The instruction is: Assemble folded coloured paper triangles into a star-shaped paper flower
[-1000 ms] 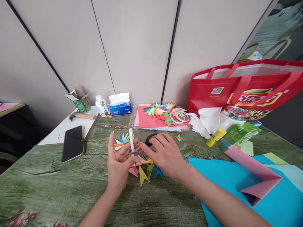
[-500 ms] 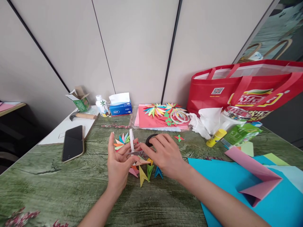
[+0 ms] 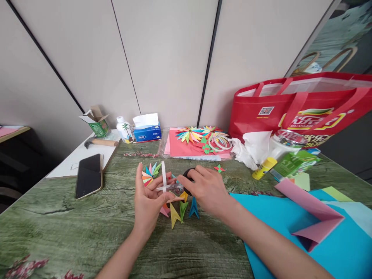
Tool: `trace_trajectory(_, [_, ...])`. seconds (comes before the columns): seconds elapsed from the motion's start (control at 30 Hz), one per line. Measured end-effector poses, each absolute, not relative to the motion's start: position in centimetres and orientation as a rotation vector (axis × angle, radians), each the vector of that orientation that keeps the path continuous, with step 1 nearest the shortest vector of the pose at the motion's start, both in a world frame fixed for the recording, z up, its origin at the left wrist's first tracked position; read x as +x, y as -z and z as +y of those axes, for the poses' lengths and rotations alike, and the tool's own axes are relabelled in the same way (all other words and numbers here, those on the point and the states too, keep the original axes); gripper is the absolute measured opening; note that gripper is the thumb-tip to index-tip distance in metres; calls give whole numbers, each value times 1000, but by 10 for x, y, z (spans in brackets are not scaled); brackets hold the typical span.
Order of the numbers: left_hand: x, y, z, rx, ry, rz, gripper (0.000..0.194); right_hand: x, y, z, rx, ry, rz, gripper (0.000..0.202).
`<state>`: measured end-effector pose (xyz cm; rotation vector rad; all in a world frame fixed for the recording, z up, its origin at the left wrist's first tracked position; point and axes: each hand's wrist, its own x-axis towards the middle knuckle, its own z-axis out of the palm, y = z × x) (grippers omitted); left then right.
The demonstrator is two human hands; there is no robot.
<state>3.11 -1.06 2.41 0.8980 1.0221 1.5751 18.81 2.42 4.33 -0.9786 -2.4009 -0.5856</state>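
Note:
My right hand is closed round the dark handles of a pair of scissors, and the blades point left across a narrow white strip of tape. My left hand pinches the strip's lower end and a pale orange folded paper piece between thumb and fingers, the other fingers raised. Just below the hands lie several folded paper pieces, among them a yellow one, a green one and a blue one. A multicoloured paper fan shows partly behind my left hand.
To the left lie a phone and a hammer. Behind are a tissue box, paper stars and tape rolls. At right stand a red bag, a glue stick and blue paper sheets.
The scissor blades have come across the white strip. My right hand has shifted slightly right and down, and my left hand slightly right. The strip now looks flatter and thinner.

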Motion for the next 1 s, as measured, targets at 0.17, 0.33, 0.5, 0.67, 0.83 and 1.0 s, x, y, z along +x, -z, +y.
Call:
trace_trajectory(0.17, [32,-23,-11,898,-1563,1033,113,190,-45,25,-970,639,-2357,15])
trace_trajectory(0.33, [32,-20,-8,884,-1546,1029,116,189,-55,25,-930,711,-2277,21])
trace_trajectory(0.5, [31,-19,-6,919,-1552,1019,116,206,-61,42,-1196,631,-2290,22])
trace_trajectory(0.67, [26,-14,-4,926,-1592,1053,89,241,-56,70,-1889,77,-2586,33])
trace_trajectory(0.83, [24,-15,-5,904,-1566,1000,74,260,-41,88,-2078,-257,-2702,40])
trace_trajectory(1.0, [27,-20,-7,864,-1509,927,75,263,-34,94,-2026,-311,-2724,52])
